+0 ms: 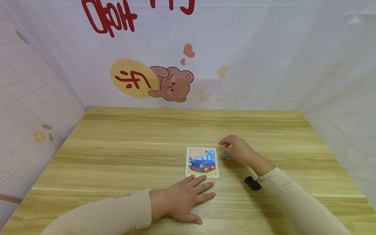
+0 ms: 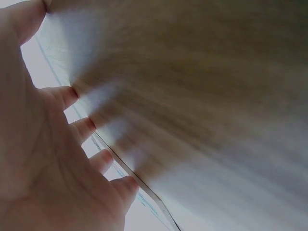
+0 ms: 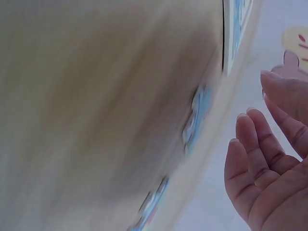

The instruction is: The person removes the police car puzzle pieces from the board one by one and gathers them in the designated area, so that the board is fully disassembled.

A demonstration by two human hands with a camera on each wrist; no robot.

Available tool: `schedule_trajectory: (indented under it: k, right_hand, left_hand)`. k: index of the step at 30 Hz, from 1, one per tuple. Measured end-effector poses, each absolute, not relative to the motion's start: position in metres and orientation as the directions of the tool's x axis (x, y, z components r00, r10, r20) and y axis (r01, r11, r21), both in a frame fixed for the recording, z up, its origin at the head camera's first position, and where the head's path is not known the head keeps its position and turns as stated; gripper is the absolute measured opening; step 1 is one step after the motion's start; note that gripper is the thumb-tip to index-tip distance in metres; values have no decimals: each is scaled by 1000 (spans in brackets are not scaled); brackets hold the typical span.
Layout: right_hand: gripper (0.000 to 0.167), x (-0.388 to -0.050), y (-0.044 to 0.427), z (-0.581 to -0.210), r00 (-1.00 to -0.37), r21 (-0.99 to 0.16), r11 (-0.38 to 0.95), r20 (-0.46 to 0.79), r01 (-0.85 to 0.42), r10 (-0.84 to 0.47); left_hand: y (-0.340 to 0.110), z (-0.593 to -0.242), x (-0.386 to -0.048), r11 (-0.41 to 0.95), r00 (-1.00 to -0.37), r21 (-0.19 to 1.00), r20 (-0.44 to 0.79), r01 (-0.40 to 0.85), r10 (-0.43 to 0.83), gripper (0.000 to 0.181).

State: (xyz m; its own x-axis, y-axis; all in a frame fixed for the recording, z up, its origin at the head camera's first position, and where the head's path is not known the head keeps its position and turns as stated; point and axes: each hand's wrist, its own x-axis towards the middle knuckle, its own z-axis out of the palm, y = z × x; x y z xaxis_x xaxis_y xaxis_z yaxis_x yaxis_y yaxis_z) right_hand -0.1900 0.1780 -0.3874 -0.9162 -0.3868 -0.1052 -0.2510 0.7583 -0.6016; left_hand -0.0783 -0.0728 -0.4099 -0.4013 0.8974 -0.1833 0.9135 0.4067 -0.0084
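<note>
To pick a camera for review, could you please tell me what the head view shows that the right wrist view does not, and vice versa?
Only the head view shows the left hand and a recognisable vehicle picture. Only the right wrist view shows the right hand from its palm side and two distinct loose pieces. Both show at least part of that hand, the puzzle frame, table and printed bear.

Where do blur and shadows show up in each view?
Head: puzzle fairly crisp, dark shadow beside the right sleeve; left wrist: table smeared, shadows fanning from the left hand; right wrist: pieces soft-edged, right hand crisper.
</note>
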Motion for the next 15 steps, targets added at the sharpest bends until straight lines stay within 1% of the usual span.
schedule_trajectory:
  k: [4,10,15]
  right_hand:
    - [26,-188,166,-388,-905,-601,753,-113,-267,-411]
    - [25,-187,150,-391,-903,-599,757,-126,-261,-410]
    - [25,-186,141,-393,-901,-565,780,-139,-269,-412]
  left_hand:
    - [-73,-409,-78,403,-399,-14,-184,915,899,76]
    - [-73,-409,-79,397,-395,-23,-186,917,900,76]
    - [-73,-410,-79,393,-392,-30,-173,919,903,76]
